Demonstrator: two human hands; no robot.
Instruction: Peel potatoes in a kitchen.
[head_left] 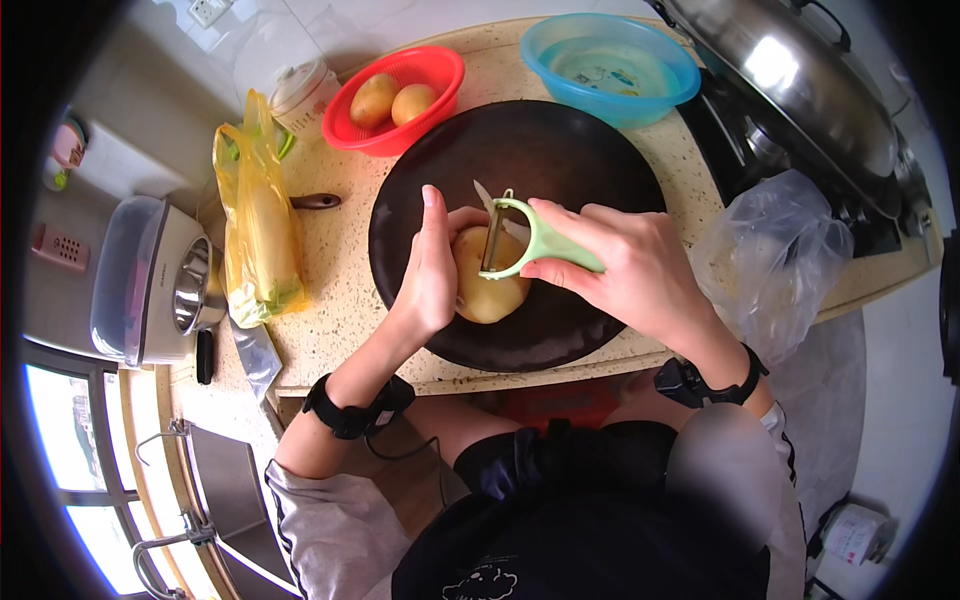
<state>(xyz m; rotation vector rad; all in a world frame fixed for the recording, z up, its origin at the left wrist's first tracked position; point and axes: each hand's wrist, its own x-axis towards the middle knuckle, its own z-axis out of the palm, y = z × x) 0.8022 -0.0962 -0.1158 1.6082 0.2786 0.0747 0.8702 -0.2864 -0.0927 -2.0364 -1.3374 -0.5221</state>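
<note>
A large potato, partly peeled, is held above a round dark board on the counter. My left hand grips it from the left side, thumb pointing up and fingers wrapped behind it. In my right hand is a peeler with a light green handle, its metal blade lying across the upper part of the potato. A thin strip sticks up beside the top of the blade; it may be peel. The potato hides most of my left fingers.
Behind the board stand a red basket with two potatoes and a blue basin of water. A yellow plastic bag and a knife lie left. On the right are a clear bag and a lidded metal pan on the stove.
</note>
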